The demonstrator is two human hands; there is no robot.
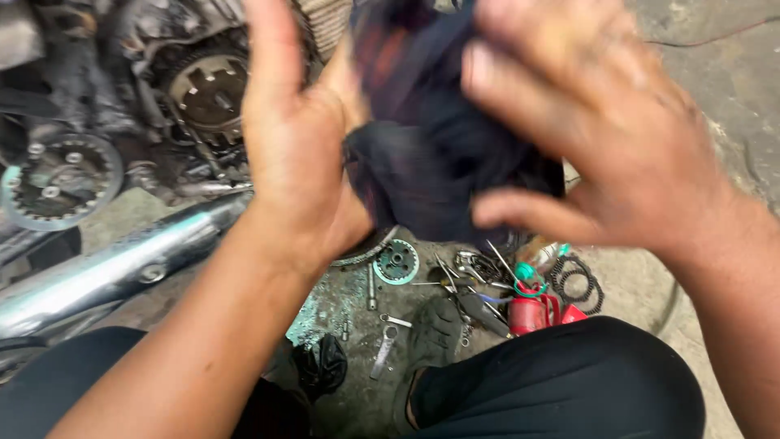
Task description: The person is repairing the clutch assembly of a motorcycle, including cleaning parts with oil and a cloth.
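Both my hands are raised close to the camera around a dark, dirty rag [431, 154]. My left hand [296, 138] presses its palm against the rag's left side, fingers pointing up. My right hand [601, 122] grips the rag from the right with fingers curled over it. The rag hangs bunched between the two palms. Behind the hands sits an opened motorcycle engine [207, 89] with a round clutch part exposed.
A chrome exhaust pipe [122, 264] runs along the left. On the concrete floor below lie a small sprocket [396, 262], wrenches [383, 349], a red can [532, 313], black ring gaskets [578, 280] and a crumpled black bag [323, 366]. My dark trouser knees fill the bottom.
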